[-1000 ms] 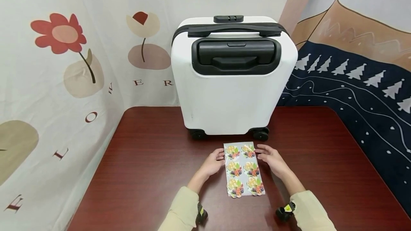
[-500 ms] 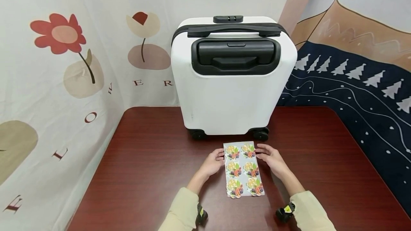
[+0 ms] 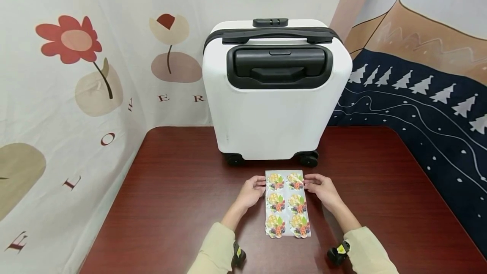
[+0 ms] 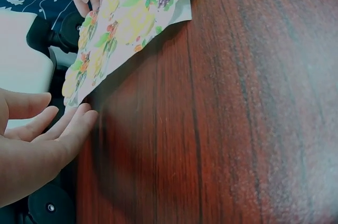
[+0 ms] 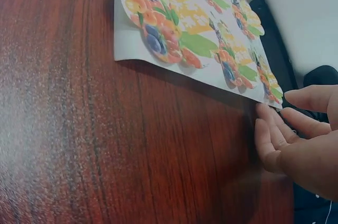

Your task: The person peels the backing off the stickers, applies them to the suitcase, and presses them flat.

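Note:
A white sheet of stickers point(image 3: 287, 219) lies on the brown table in front of the suitcase. Each sticker carries the same print of yellow, red and purple fruit with green leaves, and several are on the sheet. My left hand point(image 3: 250, 192) is at its upper left edge, the fingertips right at the corner in the left wrist view and the thumb standing apart. On the other side my right hand point(image 3: 323, 190) has relaxed fingers at the upper right edge; in the right wrist view its thumb and fingertips are close about the corner.
Behind the sheet stands a white suitcase point(image 3: 274, 121) with a black handle and black wheels point(image 3: 309, 159). The dark red-brown table point(image 3: 182, 206) reaches out on both sides. Printed cloth point(image 3: 125, 71) hangs at the left and back, with a dark blue, tree-patterned one point(image 3: 418, 121) at the right.
The sticker sheet has slid slightly toward me and its near end has swung a little left, so it lies straighter. My right hand has shifted slightly nearer; the left has hardly moved.

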The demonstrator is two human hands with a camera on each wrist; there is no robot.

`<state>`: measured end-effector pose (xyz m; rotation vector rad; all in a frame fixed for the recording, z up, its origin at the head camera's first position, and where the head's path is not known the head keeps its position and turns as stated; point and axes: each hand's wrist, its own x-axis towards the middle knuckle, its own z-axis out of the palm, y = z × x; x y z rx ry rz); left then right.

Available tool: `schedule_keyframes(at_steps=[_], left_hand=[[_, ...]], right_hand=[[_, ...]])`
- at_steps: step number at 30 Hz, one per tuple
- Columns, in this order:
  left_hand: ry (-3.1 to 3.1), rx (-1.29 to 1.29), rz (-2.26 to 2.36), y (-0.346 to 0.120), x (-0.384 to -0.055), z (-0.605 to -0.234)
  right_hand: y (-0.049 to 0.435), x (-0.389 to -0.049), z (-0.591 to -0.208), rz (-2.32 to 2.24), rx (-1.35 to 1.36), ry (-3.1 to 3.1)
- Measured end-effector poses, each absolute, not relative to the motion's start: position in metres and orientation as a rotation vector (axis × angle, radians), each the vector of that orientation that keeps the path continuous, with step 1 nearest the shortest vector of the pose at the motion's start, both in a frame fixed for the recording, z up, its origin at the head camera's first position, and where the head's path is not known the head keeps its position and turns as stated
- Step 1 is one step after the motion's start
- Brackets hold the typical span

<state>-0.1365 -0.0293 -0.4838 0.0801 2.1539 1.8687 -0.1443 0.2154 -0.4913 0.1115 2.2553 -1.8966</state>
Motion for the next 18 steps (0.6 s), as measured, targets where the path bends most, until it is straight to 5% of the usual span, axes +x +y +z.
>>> schedule_keyframes(at_steps=[18], left_hand=[[2.257,-0.082,2.026,-0.024,-0.146,-0.476]], right_hand=[[0.208,-0.145,-0.473,-1.956,0.173,2.365]])
